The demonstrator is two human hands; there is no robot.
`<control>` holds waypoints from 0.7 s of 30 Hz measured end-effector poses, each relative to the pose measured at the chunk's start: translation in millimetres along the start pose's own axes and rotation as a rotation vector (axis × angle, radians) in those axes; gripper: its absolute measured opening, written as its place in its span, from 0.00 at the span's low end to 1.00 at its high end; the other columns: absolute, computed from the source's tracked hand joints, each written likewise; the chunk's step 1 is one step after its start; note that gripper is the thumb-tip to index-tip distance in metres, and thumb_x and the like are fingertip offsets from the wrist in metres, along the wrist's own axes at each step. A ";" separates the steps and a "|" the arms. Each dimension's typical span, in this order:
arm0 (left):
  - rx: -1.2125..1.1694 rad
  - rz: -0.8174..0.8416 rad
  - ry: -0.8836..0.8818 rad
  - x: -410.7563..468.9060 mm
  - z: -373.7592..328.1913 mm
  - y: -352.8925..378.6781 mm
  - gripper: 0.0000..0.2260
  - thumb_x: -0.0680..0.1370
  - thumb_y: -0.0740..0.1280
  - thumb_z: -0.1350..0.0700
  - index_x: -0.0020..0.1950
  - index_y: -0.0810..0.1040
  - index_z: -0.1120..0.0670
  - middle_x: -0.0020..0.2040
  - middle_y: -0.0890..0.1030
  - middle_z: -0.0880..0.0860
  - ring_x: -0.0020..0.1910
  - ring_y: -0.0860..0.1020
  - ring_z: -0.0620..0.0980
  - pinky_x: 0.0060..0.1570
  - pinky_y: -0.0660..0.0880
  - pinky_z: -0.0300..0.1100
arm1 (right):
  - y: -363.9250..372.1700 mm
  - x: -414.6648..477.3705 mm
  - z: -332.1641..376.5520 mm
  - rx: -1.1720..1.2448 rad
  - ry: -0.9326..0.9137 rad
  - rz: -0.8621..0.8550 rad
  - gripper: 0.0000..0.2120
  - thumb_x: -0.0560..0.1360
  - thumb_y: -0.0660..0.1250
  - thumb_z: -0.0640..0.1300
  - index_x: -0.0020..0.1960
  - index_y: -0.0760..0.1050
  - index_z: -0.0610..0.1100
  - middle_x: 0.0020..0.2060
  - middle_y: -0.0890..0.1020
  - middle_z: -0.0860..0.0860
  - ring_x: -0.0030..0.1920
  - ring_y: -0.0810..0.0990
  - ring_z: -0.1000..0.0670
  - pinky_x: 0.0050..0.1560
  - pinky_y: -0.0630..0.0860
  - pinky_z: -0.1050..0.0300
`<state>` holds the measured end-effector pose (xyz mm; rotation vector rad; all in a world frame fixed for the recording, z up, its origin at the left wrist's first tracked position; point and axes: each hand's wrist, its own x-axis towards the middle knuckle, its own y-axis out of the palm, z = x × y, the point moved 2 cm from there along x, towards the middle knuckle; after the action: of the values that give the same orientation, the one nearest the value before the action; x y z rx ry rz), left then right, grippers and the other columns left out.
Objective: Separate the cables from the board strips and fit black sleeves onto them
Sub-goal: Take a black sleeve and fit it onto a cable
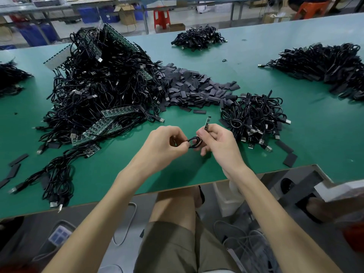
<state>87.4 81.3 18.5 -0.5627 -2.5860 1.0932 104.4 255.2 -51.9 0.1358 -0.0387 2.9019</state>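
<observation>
Green workbench (275, 154) strewn with cable heaps. Right hand (218, 140) pinches a small board end (207, 123), its long axis upright. Left hand (165, 140) pinches the attached cable loop (194, 142). Loose sleeves (197, 89) lie beyond, nearer the right hand.

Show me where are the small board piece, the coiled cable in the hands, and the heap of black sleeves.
small board piece (207, 121), head view, upper end
coiled cable (194, 142), head view, loop
black sleeves (194, 89), head view, heap's middle
</observation>
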 end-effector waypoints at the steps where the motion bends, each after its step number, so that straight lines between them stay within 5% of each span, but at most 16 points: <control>1: 0.000 0.010 -0.010 0.1 2.0 2.0 0.04 0.78 0.72 0.57 0.44 0.84 0.55 0.37 0.81 0.48 0.38 0.78 0.50 0.39 0.73 0.39 | -1.1 -0.5 1.1 0.018 -0.001 -0.005 0.05 0.83 0.68 0.41 0.49 0.79 0.40 0.37 0.85 0.49 0.33 0.83 0.45 0.32 0.76 0.60; 6: -0.035 0.096 -0.062 5.7 13.0 4.4 0.06 0.78 0.73 0.54 0.42 0.83 0.52 0.33 0.80 0.44 0.30 0.74 0.41 0.31 0.69 0.33 | -4.4 -1.4 4.6 0.098 -0.011 -0.039 0.10 0.81 0.70 0.42 0.50 0.78 0.33 0.38 0.86 0.48 0.35 0.80 0.46 0.38 0.76 0.57; 12: -0.200 0.472 -0.038 8.8 11.8 2.0 0.13 0.81 0.70 0.50 0.50 0.83 0.60 0.40 0.86 0.52 0.38 0.85 0.51 0.33 0.79 0.41 | -4.1 -4.6 10.2 0.150 -0.028 -0.016 0.09 0.84 0.65 0.42 0.48 0.80 0.40 0.37 0.85 0.47 0.37 0.83 0.50 0.35 0.74 0.62; 16: -0.126 0.178 0.008 47.5 21.2 1.8 0.08 0.81 0.70 0.56 0.52 0.83 0.60 0.44 0.86 0.54 0.40 0.86 0.53 0.37 0.82 0.46 | -5.2 -4.9 9.3 0.129 -0.041 -0.028 0.11 0.85 0.64 0.42 0.46 0.80 0.41 0.31 0.79 0.51 0.32 0.75 0.53 0.35 0.71 0.63; 19: 0.137 -0.037 0.044 84.1 27.9 19.5 0.11 0.81 0.68 0.61 0.63 0.81 0.57 0.59 0.81 0.56 0.56 0.81 0.54 0.61 0.76 0.49 | -2.6 -5.5 8.9 0.087 -0.056 -0.010 0.12 0.85 0.63 0.42 0.45 0.80 0.41 0.29 0.77 0.53 0.31 0.73 0.54 0.37 0.73 0.64; 21: 0.258 -0.032 0.118 104.6 27.6 35.6 0.19 0.82 0.65 0.64 0.72 0.75 0.57 0.70 0.74 0.56 0.68 0.74 0.55 0.71 0.67 0.46 | -2.2 -5.7 9.5 0.071 -0.054 0.002 0.12 0.85 0.63 0.42 0.45 0.81 0.41 0.29 0.77 0.53 0.31 0.73 0.55 0.36 0.72 0.64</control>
<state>-7.5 134.2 -15.6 -0.5052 -2.2986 1.3148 111.3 255.6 -42.9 0.2268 0.0552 2.9026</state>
